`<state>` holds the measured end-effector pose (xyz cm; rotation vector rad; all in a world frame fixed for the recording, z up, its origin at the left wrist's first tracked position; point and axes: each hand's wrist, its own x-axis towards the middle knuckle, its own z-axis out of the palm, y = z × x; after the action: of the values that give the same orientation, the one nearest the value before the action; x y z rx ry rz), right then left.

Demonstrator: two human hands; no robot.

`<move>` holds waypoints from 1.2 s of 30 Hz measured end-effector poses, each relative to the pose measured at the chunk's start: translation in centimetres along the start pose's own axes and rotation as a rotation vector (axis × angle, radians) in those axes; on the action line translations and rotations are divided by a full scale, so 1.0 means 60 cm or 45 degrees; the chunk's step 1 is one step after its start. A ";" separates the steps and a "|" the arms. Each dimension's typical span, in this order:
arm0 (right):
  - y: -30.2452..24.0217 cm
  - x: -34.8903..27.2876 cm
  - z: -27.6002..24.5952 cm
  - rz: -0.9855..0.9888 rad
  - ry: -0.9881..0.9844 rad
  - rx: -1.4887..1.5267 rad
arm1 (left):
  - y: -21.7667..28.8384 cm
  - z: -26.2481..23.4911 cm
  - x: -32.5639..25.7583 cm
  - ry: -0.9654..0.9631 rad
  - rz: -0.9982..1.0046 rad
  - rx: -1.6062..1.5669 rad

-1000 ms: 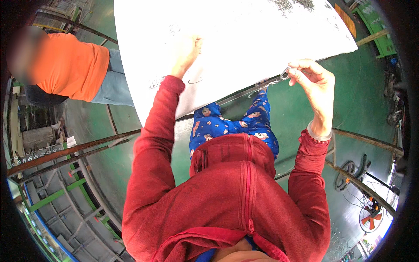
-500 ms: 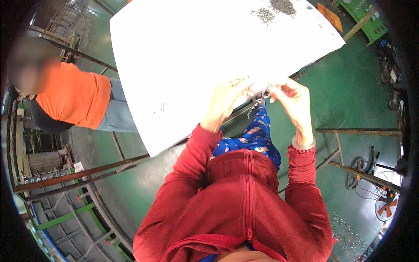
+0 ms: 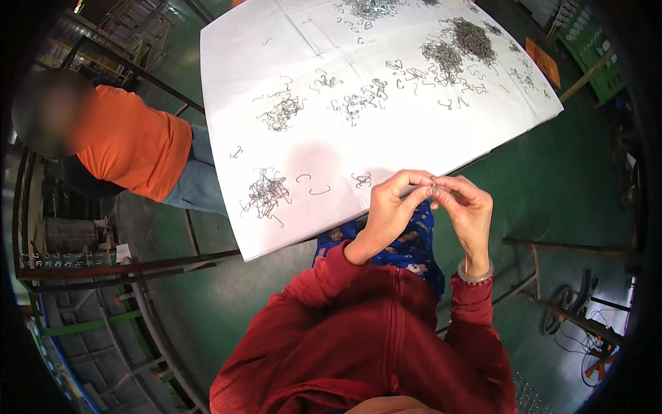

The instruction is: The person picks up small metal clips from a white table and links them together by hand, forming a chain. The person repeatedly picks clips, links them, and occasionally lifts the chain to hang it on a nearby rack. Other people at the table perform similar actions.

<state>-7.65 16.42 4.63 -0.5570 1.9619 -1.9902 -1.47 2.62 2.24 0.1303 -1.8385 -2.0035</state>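
Observation:
My left hand and my right hand meet fingertip to fingertip just past the near edge of the white-covered table. Both are closed in a pinch around a small metal hook; the fingers cover most of it. A few loose hooks lie on the table beside my left hand. Farther left sits a tangled pile of thin wire hooks, with two single curved hooks near it.
More hook piles spread over the far part of the table. A person in an orange top is at the left. Metal frames stand at lower left, and a rail runs at the right. A green rack is at far right.
My hands have come together from slightly apart, moving lower in the picture. The hanging metal links seen before are now hidden. The table picture has darkened from glare, showing the hooks.

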 end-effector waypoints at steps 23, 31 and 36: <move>0.225 0.321 0.075 -0.406 -0.041 -1.093 | 0.001 -0.013 -0.022 -0.014 -0.044 0.132; -0.010 0.115 -0.025 -0.224 -0.268 -0.367 | -0.034 -0.008 -0.018 0.011 -0.123 0.040; -0.083 0.039 -0.008 -0.361 -0.427 -0.639 | -0.035 -0.004 -0.006 -0.056 -0.175 -0.110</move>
<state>-9.62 15.90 9.79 -1.2583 2.2482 -1.3951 -1.53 2.60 0.11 0.1937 -1.8103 -2.1924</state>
